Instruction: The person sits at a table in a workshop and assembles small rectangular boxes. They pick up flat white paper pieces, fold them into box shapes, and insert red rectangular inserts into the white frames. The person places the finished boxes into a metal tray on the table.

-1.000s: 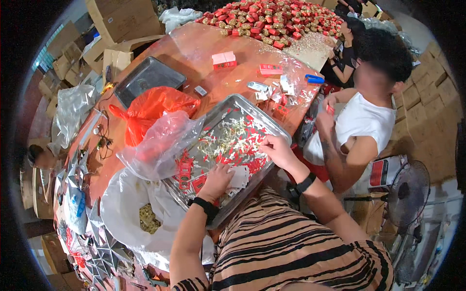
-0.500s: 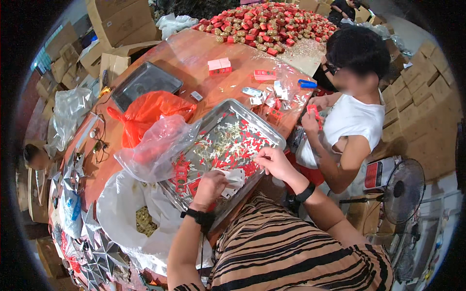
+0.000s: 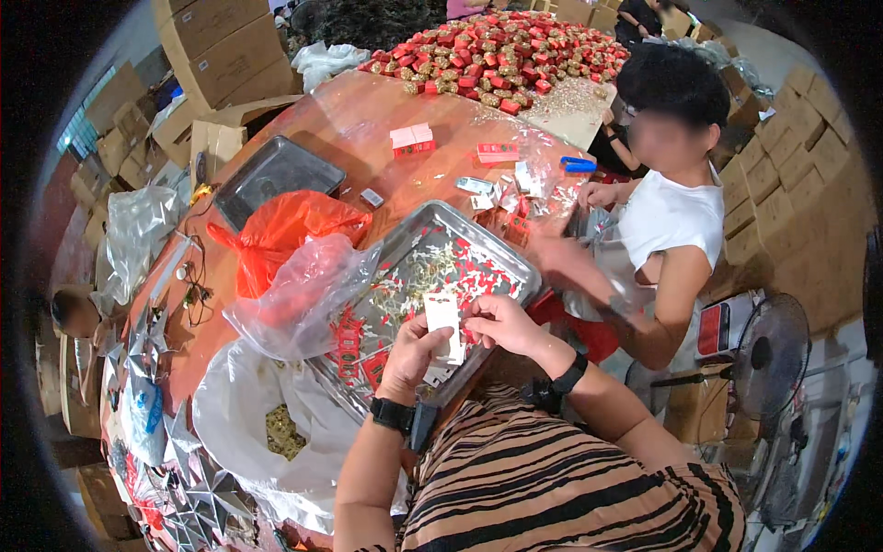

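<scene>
Over the near side of a metal tray (image 3: pixel 425 213), my left hand (image 3: pixel 409 359) grips a white card (image 3: pixel 442 313) between thumb and fingers, its face turned up. The card has a small cutout near its top end. My right hand (image 3: pixel 508 327) is closed in a pinch at the card's right edge; what lies between its fingertips is too small to make out. Small red and white paper scraps (image 3: pixel 474 267) are strewn across the tray. Red printed cards (image 3: pixel 348 336) lie at its left end, beside my left hand.
Left of the tray are a red plastic bag (image 3: pixel 285 225), a clear bag (image 3: pixel 294 313) and a white-lined container (image 3: pixel 230 396) with gold bits. A dark tray (image 3: pixel 285 175) and card stacks (image 3: pixel 412 140) sit farther back. A co-worker (image 3: pixel 671 212) sits at right, near a fan (image 3: pixel 773 359).
My left hand has raised the white card upright. My right hand has come left and down to the card's edge. The co-worker's near arm has swung toward the tray.
</scene>
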